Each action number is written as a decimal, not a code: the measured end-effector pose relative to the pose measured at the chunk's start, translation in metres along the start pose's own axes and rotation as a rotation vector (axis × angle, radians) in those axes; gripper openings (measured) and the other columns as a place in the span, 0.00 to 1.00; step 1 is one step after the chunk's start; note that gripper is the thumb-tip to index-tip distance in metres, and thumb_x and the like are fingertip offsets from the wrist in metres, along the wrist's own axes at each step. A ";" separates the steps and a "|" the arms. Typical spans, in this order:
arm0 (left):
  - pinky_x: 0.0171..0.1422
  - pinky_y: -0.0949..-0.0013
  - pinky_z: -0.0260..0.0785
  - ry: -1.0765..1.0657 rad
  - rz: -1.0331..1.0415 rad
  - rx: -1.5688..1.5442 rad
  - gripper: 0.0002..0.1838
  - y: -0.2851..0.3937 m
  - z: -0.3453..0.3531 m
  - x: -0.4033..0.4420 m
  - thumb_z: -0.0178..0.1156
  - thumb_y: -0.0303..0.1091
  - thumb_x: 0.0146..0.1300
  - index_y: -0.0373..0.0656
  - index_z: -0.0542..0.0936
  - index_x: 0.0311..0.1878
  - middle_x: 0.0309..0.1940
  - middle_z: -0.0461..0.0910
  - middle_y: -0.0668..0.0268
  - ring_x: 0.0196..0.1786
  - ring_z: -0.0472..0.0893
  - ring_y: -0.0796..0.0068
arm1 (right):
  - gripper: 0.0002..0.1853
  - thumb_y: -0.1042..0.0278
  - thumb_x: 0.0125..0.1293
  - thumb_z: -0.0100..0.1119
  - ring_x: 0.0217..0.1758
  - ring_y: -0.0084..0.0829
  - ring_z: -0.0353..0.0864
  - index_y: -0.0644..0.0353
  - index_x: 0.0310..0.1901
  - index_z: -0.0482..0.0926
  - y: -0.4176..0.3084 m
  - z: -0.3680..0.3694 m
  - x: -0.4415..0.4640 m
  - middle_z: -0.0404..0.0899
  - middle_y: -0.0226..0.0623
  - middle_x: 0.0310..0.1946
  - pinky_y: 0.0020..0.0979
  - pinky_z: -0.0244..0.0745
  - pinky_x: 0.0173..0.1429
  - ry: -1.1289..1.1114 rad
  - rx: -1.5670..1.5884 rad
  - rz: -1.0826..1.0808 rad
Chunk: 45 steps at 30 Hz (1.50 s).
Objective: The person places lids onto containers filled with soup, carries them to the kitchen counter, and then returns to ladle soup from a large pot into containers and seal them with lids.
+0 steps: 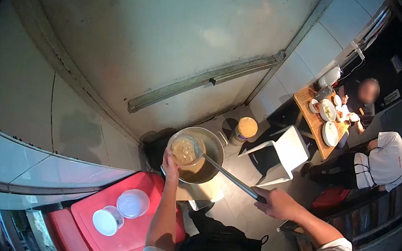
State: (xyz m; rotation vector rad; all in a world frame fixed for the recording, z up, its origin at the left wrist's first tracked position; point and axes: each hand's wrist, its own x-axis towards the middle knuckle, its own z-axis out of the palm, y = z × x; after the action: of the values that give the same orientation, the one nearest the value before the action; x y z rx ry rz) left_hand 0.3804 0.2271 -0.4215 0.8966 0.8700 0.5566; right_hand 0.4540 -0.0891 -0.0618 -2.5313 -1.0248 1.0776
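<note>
A metal ladle (230, 175) meets a round tub (183, 153) over a large pot (216, 150).
The right hand (277, 204) curls its fingers around the ladle's handle; the left hand (171, 166) grips the food-filled tub's side, its fingers partly hidden. Two plastic containers (133, 203) sit on a red lid (139, 238) nearby.

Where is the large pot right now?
The pot is near the middle of the head view, under the ladle in the right hand, left of the white chair.
</note>
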 end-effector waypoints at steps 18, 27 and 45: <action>0.62 0.47 0.74 -0.023 -0.098 -0.091 0.32 -0.021 -0.030 0.000 0.52 0.56 0.73 0.47 0.69 0.73 0.70 0.70 0.61 0.69 0.73 0.57 | 0.27 0.67 0.65 0.68 0.22 0.38 0.83 0.58 0.66 0.77 0.030 0.115 -0.059 0.83 0.41 0.24 0.37 0.77 0.29 0.423 0.227 -0.122; 0.62 0.51 0.77 -0.105 0.017 -0.078 0.31 0.013 -0.027 -0.011 0.51 0.55 0.75 0.46 0.69 0.74 0.67 0.74 0.61 0.68 0.76 0.61 | 0.26 0.80 0.67 0.64 0.18 0.20 0.72 0.63 0.67 0.76 0.032 0.084 -0.070 0.77 0.30 0.22 0.25 0.66 0.22 0.039 1.322 0.357; 0.73 0.45 0.68 -0.062 0.019 -0.064 0.38 0.045 -0.087 -0.043 0.46 0.64 0.73 0.51 0.62 0.78 0.76 0.64 0.59 0.76 0.67 0.57 | 0.25 0.69 0.63 0.55 0.39 0.51 0.87 0.65 0.62 0.75 0.130 0.174 0.202 0.85 0.53 0.35 0.47 0.82 0.43 0.057 -0.275 0.189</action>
State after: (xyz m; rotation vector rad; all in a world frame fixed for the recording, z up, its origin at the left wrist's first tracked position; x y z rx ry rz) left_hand 0.2808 0.2571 -0.3951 0.8602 0.7841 0.5680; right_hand 0.5002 -0.0630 -0.3536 -2.9101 -0.9959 0.9605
